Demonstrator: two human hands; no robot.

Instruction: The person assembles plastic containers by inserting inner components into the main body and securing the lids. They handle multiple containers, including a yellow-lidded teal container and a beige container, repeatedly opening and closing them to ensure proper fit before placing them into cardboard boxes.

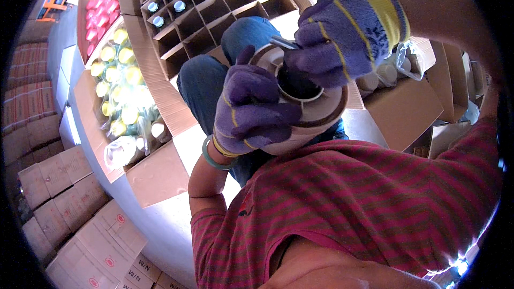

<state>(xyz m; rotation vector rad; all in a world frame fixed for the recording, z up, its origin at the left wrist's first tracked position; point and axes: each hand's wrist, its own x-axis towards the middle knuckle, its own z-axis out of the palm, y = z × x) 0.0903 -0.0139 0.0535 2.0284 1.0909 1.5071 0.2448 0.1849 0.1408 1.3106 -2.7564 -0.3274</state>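
Note:
Both my hands wear purple knit gloves with yellow lines. On my lap rests a cream-coloured, round, drum-like thing point(332, 112) with ringed edges and a dark round opening near its middle; I cannot tell its kind. My left hand point(251, 107) is curled over its near left side, fingers by the opening and thumb raised. Above the far side of the opening, my right hand point(337, 40) is closed on a thin, grey, shiny piece point(284, 43), which sticks out to the left. What lies inside the opening is hidden by shadow and by my fingers.
Ahead stands a divided carton point(214, 13) holding several blue-capped bottles. Left of it are a box of yellow-capped bottles point(120, 85) and a box of pink bottles point(101, 10). White-capped containers point(383, 77) fill an open box at right. Closed cartons point(101, 246) are stacked lower left.

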